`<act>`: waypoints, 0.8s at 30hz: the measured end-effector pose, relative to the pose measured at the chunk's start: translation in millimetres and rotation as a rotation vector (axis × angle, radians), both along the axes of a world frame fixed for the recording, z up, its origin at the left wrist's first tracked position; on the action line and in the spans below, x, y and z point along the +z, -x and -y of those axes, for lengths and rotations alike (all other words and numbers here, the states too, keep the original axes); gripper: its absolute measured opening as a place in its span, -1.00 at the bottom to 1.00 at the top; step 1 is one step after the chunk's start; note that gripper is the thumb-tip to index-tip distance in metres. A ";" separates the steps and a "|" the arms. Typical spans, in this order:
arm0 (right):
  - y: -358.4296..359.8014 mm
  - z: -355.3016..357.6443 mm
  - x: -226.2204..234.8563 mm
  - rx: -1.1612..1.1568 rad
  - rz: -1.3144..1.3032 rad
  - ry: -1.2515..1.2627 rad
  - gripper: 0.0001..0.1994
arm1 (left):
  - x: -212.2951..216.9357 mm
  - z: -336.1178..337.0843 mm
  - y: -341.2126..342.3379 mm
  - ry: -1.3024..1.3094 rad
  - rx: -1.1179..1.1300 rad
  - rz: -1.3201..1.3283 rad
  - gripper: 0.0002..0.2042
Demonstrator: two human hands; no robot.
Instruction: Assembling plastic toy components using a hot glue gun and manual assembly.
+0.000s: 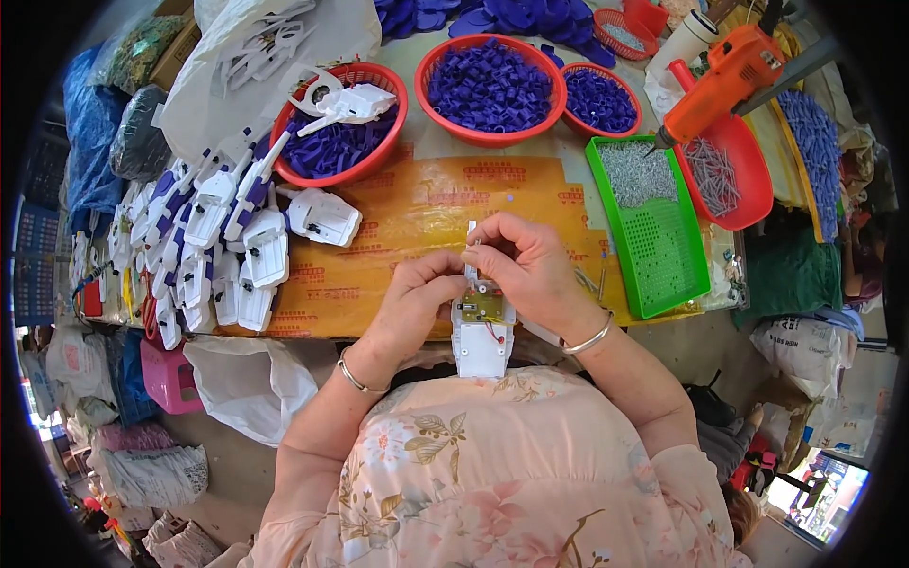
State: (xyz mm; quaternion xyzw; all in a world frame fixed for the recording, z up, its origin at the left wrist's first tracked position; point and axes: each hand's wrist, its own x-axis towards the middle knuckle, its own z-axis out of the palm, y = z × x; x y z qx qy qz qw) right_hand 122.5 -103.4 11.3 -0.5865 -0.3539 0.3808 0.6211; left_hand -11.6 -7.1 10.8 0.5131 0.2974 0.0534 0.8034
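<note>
In front of my chest a white plastic housing (483, 350) rests at the table edge, its wide end toward me and its narrow stem pointing away. Inside it shows a green circuit board (485, 303) with thin red wires. My left hand (417, 292) is closed, thumb and fingers pinching the housing's side just above the board. My right hand (532, 267) is closed too, thumb and forefinger pressed together over the stem. What lies between those right fingertips is too small to make out.
Many white-and-purple assembled housings (210, 213) pile up at left. Red baskets of purple parts (490, 90) stand behind. At right are a green tray (653, 251) of screws, a red bin (748, 166) of long metal pins, and an orange power screwdriver (724, 80) pointing down over the tray.
</note>
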 end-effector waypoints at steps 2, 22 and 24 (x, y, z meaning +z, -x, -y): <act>0.4 0.4 -1.7 -0.013 0.005 -0.007 -0.94 | -0.4 -0.8 0.7 0.057 -0.010 0.021 -0.81; 1.3 0.2 -3.1 -0.003 0.015 0.017 -0.95 | -7.5 -2.0 1.2 0.062 -0.040 0.056 -0.81; 2.6 -0.1 -3.7 -0.007 0.029 0.009 -0.95 | -7.9 -1.1 1.5 0.004 -0.047 0.065 -0.81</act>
